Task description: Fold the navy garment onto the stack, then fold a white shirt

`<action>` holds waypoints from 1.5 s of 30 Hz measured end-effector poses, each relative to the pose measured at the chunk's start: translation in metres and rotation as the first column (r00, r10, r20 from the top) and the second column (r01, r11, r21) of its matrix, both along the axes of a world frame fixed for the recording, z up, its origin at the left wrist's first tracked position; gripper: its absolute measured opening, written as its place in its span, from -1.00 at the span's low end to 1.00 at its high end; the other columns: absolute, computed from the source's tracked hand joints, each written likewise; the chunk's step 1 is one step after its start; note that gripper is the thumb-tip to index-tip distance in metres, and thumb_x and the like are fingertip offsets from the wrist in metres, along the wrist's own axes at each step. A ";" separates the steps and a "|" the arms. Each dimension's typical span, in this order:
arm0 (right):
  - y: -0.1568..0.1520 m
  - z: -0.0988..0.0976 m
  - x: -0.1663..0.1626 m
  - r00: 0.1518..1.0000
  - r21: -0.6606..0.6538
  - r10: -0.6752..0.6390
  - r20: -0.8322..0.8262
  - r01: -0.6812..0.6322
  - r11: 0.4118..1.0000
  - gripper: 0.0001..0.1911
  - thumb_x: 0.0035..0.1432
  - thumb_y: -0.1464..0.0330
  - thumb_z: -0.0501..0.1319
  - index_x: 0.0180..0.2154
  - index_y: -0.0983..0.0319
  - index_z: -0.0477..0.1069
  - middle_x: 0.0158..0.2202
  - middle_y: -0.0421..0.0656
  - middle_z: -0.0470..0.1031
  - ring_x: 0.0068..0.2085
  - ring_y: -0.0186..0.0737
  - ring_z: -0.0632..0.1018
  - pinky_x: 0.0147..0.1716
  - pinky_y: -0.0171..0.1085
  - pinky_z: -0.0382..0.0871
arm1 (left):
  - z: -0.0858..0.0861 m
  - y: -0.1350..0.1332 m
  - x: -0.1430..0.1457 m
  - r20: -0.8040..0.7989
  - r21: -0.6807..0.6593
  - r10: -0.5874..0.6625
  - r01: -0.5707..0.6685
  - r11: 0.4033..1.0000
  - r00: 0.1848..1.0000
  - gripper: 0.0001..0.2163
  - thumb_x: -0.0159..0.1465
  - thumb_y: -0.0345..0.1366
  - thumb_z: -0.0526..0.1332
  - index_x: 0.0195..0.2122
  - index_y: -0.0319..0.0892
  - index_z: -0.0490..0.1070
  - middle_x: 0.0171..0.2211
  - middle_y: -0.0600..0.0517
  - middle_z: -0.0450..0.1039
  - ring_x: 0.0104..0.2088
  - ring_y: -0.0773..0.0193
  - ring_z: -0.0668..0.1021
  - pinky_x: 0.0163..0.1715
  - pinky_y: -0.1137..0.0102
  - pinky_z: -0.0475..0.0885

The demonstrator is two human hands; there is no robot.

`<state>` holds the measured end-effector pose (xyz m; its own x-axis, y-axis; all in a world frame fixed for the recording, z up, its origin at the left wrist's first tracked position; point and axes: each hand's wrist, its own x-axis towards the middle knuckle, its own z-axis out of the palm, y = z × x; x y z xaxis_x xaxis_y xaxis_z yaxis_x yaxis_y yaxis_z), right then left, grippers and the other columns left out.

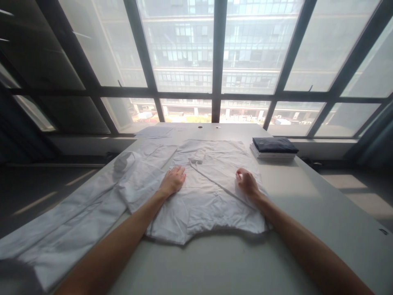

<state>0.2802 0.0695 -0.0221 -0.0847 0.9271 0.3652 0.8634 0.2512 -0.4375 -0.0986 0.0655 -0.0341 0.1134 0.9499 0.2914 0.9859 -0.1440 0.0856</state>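
Observation:
A white garment (211,205) lies spread on the table in front of me, its lower edge curved and gathered. A thin white cord (211,179) crosses it on a slant, from a small bunched patch near the top toward my right wrist. My left hand (174,180) rests flat on the garment's left part, fingers stretched out. On the right part is my right hand (246,181), its fingers curled inward; whatever they hold, if anything, is hidden. More white cloth (92,217), long and creased, lies to the left and reaches past the table's edge.
At the right stands a folded stack with dark cloth (274,145) over white cloth (273,156). White sheets (155,131) lie at the far left of the white table (307,196). Large framed windows (184,53) rise behind it.

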 end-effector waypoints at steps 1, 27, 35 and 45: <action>0.002 0.000 0.003 0.999 0.001 -0.035 -0.040 0.035 0.999 -0.73 0.37 0.37 0.03 -0.11 0.23 0.50 -0.20 -0.02 0.64 -0.18 -0.10 0.59 -0.19 -0.26 0.33 | 0.000 0.000 0.000 -0.001 0.002 0.003 -0.003 1.000 1.000 -0.57 0.47 -0.23 0.02 0.29 -0.19 0.41 0.33 -0.27 0.34 0.33 -0.09 0.37 0.29 -0.03 0.26; 0.001 0.033 0.153 0.863 0.137 -0.306 -0.402 0.387 0.912 -0.69 0.24 0.23 0.08 -0.19 0.29 0.47 -0.24 0.08 0.60 -0.21 -0.03 0.57 -0.17 -0.18 0.43 | -0.005 0.007 -0.005 0.003 0.066 -0.041 0.040 0.997 0.999 -0.56 0.43 -0.24 0.05 0.25 -0.24 0.45 0.29 -0.32 0.37 0.29 -0.13 0.41 0.26 -0.02 0.32; -0.051 0.008 0.246 0.762 -0.074 -0.555 -0.333 0.565 0.822 -0.80 0.05 0.25 0.18 -0.40 0.25 0.47 -0.37 0.04 0.59 -0.30 0.00 0.58 -0.22 -0.10 0.44 | -0.009 0.008 -0.005 -0.037 0.087 -0.050 0.053 0.995 0.998 -0.55 0.45 -0.25 0.02 0.26 -0.34 0.42 0.28 -0.35 0.37 0.30 -0.14 0.40 0.25 -0.04 0.33; -0.052 0.032 0.057 0.980 0.153 0.055 0.189 -0.085 0.985 -0.62 0.29 0.22 0.22 0.06 0.25 0.50 0.15 0.10 0.50 0.19 0.11 0.44 0.17 0.00 0.33 | -0.003 0.005 -0.003 -0.068 0.057 -0.038 0.042 0.998 0.997 -0.55 0.46 -0.25 0.01 0.28 -0.34 0.40 0.29 -0.33 0.36 0.31 -0.11 0.39 0.25 -0.01 0.32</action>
<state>0.3376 0.0170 0.0100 -0.2265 0.8477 0.4798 0.9029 0.3674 -0.2230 -0.1014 0.0710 -0.0371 0.1717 0.9258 0.3368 0.9825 -0.1860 0.0103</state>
